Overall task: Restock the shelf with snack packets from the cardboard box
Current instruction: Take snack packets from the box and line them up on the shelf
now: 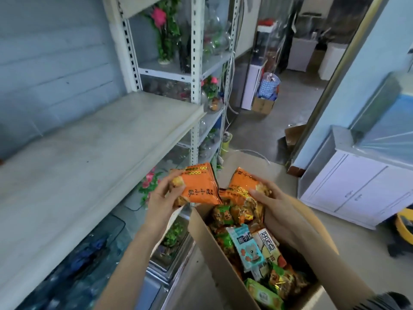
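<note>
Pale grey boards of a long shelf [89, 157] fill the left of a storeroom with a blue-grey wall behind and a concrete floor [290, 104] running to the far end. Just past the shelf stands a metal rack [196, 52] with plastic flowers [159, 17] and glassware.

Near the middle, the left hand [163, 198] grips an orange packet [199, 186] by its left end, just off the shelf's front edge. The packet's long side runs roughly left to right, dipping to the right, and its print is upside down to the camera.

Beside it, the right hand [274, 204] clasps a second orange packet [242, 182], tilted with its upper end pointing far and left, over the open cardboard box [214, 253]. Mixed snack packets [245, 249] fill the box.

A white cabinet [357, 186] stands at right.
</note>
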The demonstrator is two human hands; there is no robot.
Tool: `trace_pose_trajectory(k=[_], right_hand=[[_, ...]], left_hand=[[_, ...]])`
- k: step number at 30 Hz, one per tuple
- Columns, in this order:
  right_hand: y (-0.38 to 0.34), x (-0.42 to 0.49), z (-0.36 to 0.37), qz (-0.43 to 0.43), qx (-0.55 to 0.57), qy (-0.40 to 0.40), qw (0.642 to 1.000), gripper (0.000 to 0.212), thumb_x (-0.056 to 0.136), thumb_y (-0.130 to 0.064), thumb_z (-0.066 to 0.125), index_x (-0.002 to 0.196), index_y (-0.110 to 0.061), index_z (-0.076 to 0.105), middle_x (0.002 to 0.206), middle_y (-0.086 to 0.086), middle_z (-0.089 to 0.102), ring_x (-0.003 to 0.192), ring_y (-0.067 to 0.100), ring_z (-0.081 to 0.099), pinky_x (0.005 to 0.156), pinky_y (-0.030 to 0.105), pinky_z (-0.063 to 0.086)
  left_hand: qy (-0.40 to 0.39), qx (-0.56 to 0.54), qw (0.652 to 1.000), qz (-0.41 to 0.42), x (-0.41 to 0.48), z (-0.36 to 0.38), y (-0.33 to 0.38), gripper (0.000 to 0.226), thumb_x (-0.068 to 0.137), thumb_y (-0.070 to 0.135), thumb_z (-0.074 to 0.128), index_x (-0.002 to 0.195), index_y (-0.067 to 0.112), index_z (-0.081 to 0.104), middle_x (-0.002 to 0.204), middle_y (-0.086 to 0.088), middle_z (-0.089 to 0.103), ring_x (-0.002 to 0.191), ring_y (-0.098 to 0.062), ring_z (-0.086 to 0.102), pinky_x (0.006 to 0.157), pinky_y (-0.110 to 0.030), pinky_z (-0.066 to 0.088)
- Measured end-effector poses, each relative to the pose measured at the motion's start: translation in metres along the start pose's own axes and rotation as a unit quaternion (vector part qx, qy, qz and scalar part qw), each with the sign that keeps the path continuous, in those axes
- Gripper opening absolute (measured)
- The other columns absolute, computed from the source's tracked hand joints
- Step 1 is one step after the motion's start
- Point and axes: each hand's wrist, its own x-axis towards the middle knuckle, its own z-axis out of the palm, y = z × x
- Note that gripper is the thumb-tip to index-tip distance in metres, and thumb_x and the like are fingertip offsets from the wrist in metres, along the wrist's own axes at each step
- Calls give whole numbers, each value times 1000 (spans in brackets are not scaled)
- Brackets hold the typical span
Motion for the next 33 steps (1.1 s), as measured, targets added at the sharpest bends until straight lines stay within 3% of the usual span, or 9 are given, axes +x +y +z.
trace_pose_trajectory(k=[5, 8, 10, 18, 22, 25, 28, 30, 33], right_hand=[[-14, 5, 5, -20, -31, -59, 998, 36, 80, -10, 69, 111, -26, 66, 120, 26, 61, 106, 50, 59, 97, 66, 40], [-17, 4, 13, -34, -65, -109, 991, 38, 75, -11, 70, 107, -32, 68, 124, 21, 57, 94, 41, 67, 74, 48, 58], [-18, 0, 20, -28, -88, -152, 984, 42, 72, -12, 68, 109, -34, 66, 124, 17, 56, 90, 36, 70, 64, 38, 59], [-6, -26, 71, -62, -150, -252, 954, 66, 75, -17, 73, 128, -48, 49, 130, 0, 53, 103, 23, 67, 66, 36, 58], [4, -43, 108, -55, -186, -302, 934, 58, 74, -29, 73, 120, -57, 50, 119, 3, 59, 96, 27, 68, 60, 35, 57], [18, -57, 140, -59, -205, -340, 916, 51, 76, -36, 69, 116, -61, 50, 117, 3, 60, 94, 28, 68, 59, 33, 56], [36, -73, 174, -68, -201, -354, 911, 65, 80, -31, 68, 129, -59, 36, 124, -2, 56, 102, 21, 66, 60, 31, 57], [50, -89, 199, -88, -209, -368, 902, 77, 77, -30, 70, 134, -55, 24, 114, -24, 59, 101, -3, 60, 65, 19, 54], [70, -118, 237, -97, -223, -387, 889, 77, 66, -33, 74, 132, -39, 34, 112, -11, 66, 94, -1, 66, 70, 17, 52]], left_hand=[[88, 4, 995, 51, -38, 14, 16, 25, 82, 15, 62, 102, 30, 66, 115, -8, 63, 86, -15, 68, 76, -35, 58], [150, 22, 985, 83, -63, 15, 20, 26, 86, 12, 62, 102, 31, 65, 110, -7, 65, 83, -14, 67, 75, -36, 57], [189, 23, 976, 106, -83, 11, 23, 26, 87, 11, 62, 101, 33, 66, 106, -2, 65, 81, -11, 67, 69, -29, 58], [321, 20, 935, 153, -166, -26, 49, 30, 90, 19, 60, 117, 35, 62, 120, -6, 62, 95, -22, 68, 66, -32, 59], [355, 10, 919, 170, -203, -43, 61, 43, 90, 19, 60, 122, 46, 50, 118, 3, 64, 91, -14, 70, 65, -34, 60], [395, 7, 902, 174, -235, -62, 70, 61, 88, 19, 61, 140, 40, 34, 116, 6, 62, 86, -9, 70, 60, -29, 58], [438, 18, 883, 166, -275, -88, 81, 70, 88, 18, 62, 146, 35, 25, 126, 3, 56, 87, -7, 69, 62, -29, 58], [461, 28, 872, 164, -306, -107, 90, 69, 88, 17, 64, 146, 31, 28, 127, 2, 55, 87, -7, 68, 62, -29, 57], [478, 61, 858, 176, -357, -135, 105, 54, 87, 17, 64, 136, 24, 45, 114, 0, 65, 81, -7, 70, 56, -21, 55]])
